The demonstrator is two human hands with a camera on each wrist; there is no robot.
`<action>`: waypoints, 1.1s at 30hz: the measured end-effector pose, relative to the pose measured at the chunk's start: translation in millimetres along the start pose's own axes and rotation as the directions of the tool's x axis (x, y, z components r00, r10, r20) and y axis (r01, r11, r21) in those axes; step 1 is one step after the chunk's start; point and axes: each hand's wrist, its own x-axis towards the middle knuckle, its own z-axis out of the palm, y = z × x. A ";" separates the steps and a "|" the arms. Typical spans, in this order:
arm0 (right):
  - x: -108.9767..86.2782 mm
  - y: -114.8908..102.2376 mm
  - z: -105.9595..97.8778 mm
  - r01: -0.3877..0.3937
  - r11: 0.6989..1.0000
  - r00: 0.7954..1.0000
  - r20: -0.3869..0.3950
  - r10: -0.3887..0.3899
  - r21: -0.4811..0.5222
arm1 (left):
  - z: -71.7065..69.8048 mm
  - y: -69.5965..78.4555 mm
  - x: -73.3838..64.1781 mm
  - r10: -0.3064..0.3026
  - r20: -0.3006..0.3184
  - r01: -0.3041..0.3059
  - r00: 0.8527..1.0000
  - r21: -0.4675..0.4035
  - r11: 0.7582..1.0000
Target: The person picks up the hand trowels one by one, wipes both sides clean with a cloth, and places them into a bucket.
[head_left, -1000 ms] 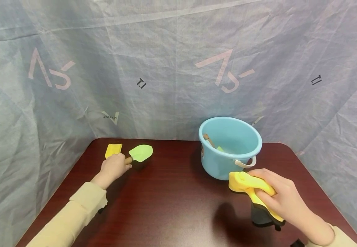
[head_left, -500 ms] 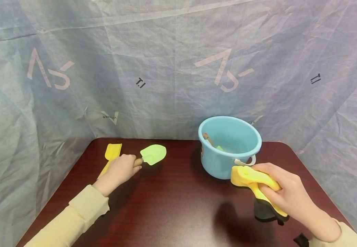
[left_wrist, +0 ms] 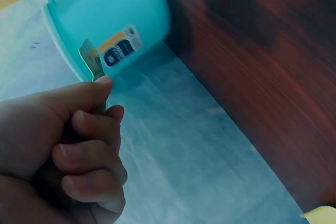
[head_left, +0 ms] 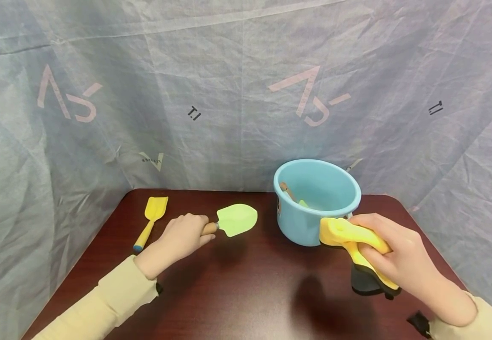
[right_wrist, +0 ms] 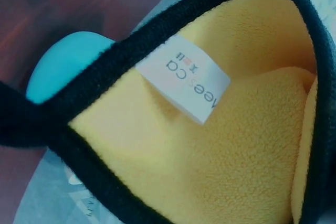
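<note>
My left hand (head_left: 182, 238) grips the wooden handle of a small hand trowel (head_left: 237, 219). Its pale green blade points right, toward the bucket, over the table. The left wrist view shows fingers curled round the handle, with the blade (left_wrist: 90, 57) seen nearly edge-on against the bucket. In my right hand (head_left: 401, 252) is a folded yellow glove (head_left: 343, 231) with black trim, held in front of the light blue bucket (head_left: 298, 231). Close up in the right wrist view, the glove's black-bound cuff opening shows a yellow fleecy inside and a white label (right_wrist: 184, 77).
A small yellow toy shovel (head_left: 155, 208) lies at the left of the dark red table (head_left: 246, 283). Inside the bucket is a tool with a wooden handle (head_left: 287, 190) and a bit of green. Grey cloth (head_left: 211, 156) hangs round the table's back and sides.
My left hand has carried the trowel rightward, away from the yellow shovel, which now shows whole. My right hand has risen slightly with the glove.
</note>
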 end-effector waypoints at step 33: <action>41.6 -33.1 26.1 0.433 0.899 0.901 0.070 -0.429 -0.071 | -5.8 67.0 10.7 0.450 0.132 -0.426 0.883 -0.176 0.887</action>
